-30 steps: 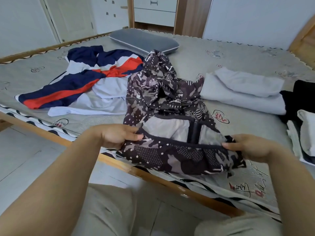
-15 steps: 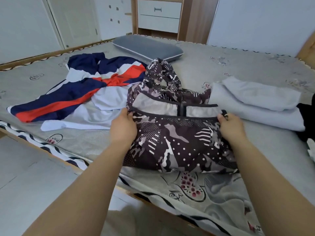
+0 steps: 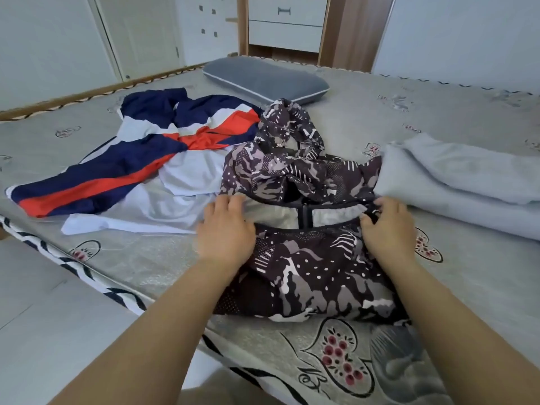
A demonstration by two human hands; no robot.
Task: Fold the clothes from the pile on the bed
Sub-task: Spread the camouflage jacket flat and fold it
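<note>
1. One dark patterned jacket (image 3: 304,276) lies near the front edge of the bed (image 3: 438,118), folded up on itself so its pale lining shows as a strip across the middle, with the hood bunched beyond it.
2. The left hand (image 3: 225,232) lies flat on the jacket's left side with the fingers stretched forward onto the folded hem; it presses down and does not appear to pinch anything.
3. The right hand (image 3: 385,229) sits at the jacket's right side with its fingers curled at the hem; they seem to be pinching the dark edge there.
4. As I judge it, this jacket is about halfway: the lower part is turned up over the body, but the hood and upper part are loose and need folding in.
5. One navy, red and white garment (image 3: 140,171) is spread out unfolded toward the bed's left edge, touching the jacket's left side; that one is left to do.
6. Toward the right edge lies pale grey cloth (image 3: 455,182) in what look like two folded layers, likely finished, though I cannot tell if it is one piece or two.
7. One grey pillow (image 3: 266,80) rests near the far edge.
</note>
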